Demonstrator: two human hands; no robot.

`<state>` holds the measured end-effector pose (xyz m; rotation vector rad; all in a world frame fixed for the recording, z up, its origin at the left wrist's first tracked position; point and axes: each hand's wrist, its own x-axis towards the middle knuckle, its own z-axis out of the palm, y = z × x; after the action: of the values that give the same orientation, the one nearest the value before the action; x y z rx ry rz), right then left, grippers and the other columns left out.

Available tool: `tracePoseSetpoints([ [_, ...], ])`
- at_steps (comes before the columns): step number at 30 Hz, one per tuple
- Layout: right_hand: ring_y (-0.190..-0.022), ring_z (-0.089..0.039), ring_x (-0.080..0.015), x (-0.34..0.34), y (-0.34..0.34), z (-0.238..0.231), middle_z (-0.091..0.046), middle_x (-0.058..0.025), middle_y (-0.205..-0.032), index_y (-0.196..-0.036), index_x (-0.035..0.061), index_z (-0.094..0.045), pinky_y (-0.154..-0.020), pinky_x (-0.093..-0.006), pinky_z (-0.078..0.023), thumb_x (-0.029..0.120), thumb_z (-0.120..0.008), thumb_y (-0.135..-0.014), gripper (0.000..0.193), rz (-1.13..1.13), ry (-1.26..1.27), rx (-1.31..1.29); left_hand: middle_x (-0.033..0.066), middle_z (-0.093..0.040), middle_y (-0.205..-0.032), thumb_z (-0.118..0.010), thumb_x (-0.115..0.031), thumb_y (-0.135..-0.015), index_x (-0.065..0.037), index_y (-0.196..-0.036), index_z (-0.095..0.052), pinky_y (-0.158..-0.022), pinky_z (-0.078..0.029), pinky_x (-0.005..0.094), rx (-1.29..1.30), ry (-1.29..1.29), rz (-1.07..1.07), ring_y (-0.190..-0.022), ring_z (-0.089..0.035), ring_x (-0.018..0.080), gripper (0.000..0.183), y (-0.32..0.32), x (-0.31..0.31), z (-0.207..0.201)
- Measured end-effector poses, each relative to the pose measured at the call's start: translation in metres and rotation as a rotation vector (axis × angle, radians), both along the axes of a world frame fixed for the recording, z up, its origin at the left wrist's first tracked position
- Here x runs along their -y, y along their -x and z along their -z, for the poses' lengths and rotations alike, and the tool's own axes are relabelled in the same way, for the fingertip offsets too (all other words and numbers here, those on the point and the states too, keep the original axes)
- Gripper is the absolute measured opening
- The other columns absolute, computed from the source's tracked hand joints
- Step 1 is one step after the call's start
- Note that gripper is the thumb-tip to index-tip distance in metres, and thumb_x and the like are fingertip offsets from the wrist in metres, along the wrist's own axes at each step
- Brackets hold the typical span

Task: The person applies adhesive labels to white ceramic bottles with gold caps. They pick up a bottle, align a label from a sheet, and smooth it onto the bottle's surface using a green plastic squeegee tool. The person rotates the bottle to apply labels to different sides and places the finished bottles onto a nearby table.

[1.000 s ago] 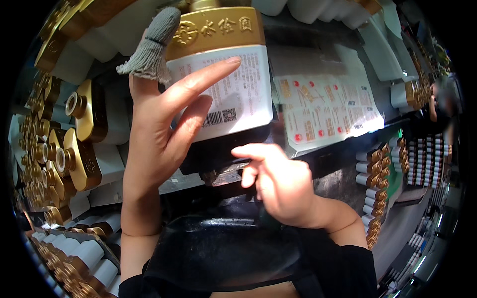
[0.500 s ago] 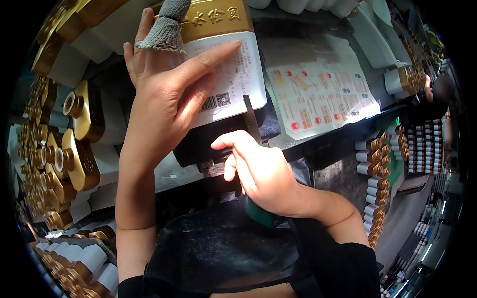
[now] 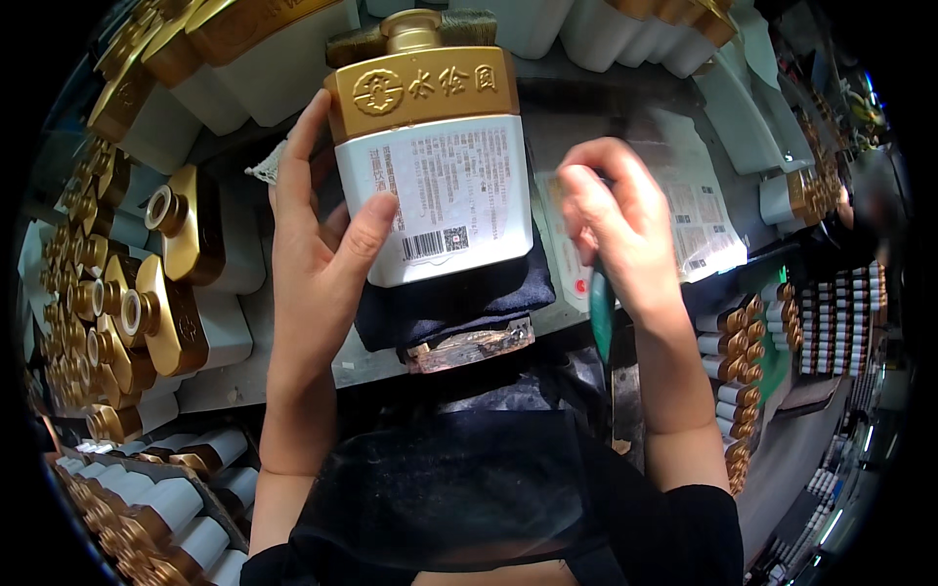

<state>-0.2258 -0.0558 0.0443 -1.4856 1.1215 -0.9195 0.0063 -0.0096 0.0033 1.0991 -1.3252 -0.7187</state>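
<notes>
A flat white bottle with a gold shoulder and neck lies on a folded dark blue cloth, a printed label on its face. My left hand grips its left side, thumb on the label face and fingers along the edge. A pale knit scrap shows beside those fingers. My right hand is closed round a green-handled tool, over the sheet of stickers. The tool's far end is blurred; earlier it showed a thin dark blade.
A worn wooden block supports the cloth. Bristles of a brush show behind the bottle neck. Gold-and-white bottles crowd the left side, and others stand at the back. More bottles line the right, near a person.
My right hand has moved from in front of the bottle to the sticker sheet, carrying the tool. My left hand has shifted from lying across the label to holding the bottle's left side.
</notes>
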Motion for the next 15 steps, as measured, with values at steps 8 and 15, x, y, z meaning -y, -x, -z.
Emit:
tracePoseSetpoints([
  [8, -0.059, -0.047, -0.0049, 0.018, -0.018, 0.018, -0.049, 0.0015, -0.065, -0.081, 0.0054, -0.049, -0.053, -0.0209, -0.04, 0.032, -0.081, -0.079, 0.042, -0.107, 0.008, -0.089, 0.0137, -0.033, -0.146, -0.071, -0.006, -0.082, -0.008, -0.153, -0.024, -0.1, -0.052, 0.0401, -0.078, -0.092, 0.012, -0.131, -0.045, 0.0269, 0.084, 0.004, -0.004, -0.004],
  [15, -0.061, -0.046, -0.0052, 0.017, -0.018, 0.016, -0.047, 0.0019, -0.065, -0.08, 0.0058, -0.049, -0.054, -0.0222, -0.04, 0.032, -0.081, -0.078, 0.041, -0.11, -0.003, -0.109, 0.0138, -0.032, -0.149, -0.069, -0.005, -0.084, -0.009, -0.153, -0.025, -0.099, -0.053, 0.0393, -0.105, -0.083, 0.023, -0.13, -0.045, 0.0268, 0.082, 0.004, -0.005, -0.004],
])
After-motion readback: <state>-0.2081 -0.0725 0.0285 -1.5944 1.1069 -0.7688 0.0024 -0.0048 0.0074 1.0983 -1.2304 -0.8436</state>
